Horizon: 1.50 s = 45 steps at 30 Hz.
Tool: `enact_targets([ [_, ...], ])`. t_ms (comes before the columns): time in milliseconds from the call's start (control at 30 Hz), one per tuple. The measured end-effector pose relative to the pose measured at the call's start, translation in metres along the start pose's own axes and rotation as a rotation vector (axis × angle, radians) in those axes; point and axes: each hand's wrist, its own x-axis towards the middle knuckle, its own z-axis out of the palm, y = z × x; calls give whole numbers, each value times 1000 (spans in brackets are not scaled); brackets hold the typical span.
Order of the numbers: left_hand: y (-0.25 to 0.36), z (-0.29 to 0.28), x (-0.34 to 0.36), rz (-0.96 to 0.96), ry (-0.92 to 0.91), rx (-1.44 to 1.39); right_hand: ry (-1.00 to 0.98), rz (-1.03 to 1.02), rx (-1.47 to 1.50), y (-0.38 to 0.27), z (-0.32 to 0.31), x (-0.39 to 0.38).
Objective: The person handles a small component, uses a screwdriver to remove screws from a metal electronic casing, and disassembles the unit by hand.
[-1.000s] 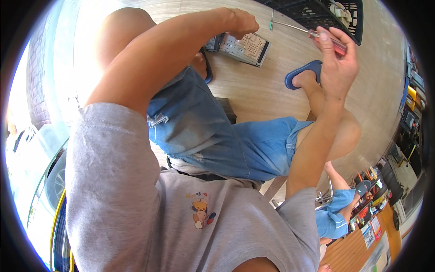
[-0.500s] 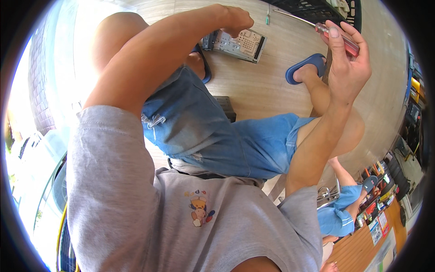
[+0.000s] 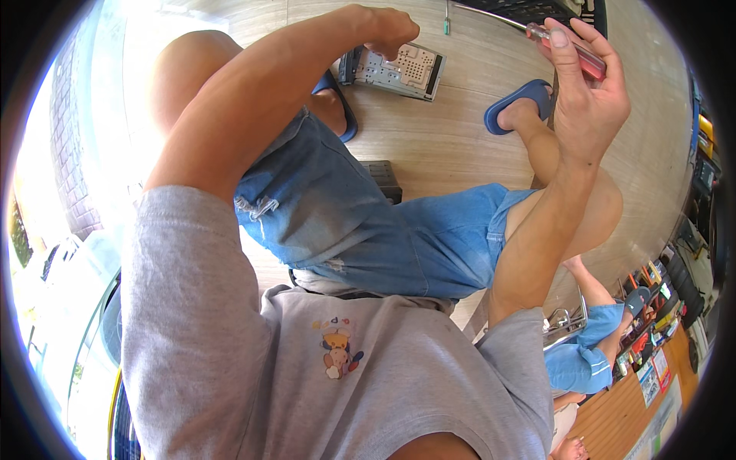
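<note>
My right hand [image 3: 590, 100] holds a screwdriver [image 3: 586, 61] by its red, see-through handle. The thin metal shaft stretches away to the upper left. At the top middle, my left hand [image 3: 392, 31] is closed with its fingers curled down; whatever they grip is hidden. Just beneath it, partly covered by the hand, lies a silver boxy metal unit with a perforated plate [image 3: 418, 70] and a dark edge. It rests on the floor between my feet.
A small green-handled screwdriver [image 3: 447, 27] lies on the floor beyond the unit. Behind it stands a black plastic crate [image 3: 529, 9]. A dark box [image 3: 381, 178] sits near my knees. Another person in blue shorts [image 3: 579, 368] sits at lower right, beside a cluttered row of goods.
The view has shifted slightly. My right hand, still holding the screwdriver, appears a little higher. My left hand keeps about the same place over the metal unit.
</note>
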Motion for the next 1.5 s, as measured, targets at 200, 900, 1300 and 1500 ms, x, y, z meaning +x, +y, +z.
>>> enact_targets([
  [200, 1, 2, 0, -53, 11, -25, 0, -10, -6, -2, 1, 0],
  [900, -53, 9, -4, 35, 131, -143, -344, 96, -248, 43, 45, -28],
  [1300, -49, 5, -5, -54, 126, 30, -421, 81, -296, 52, 65, -40],
  [1500, -50, 7, 6, -105, 111, 25, -432, 84, -310, 53, 68, -39],
])
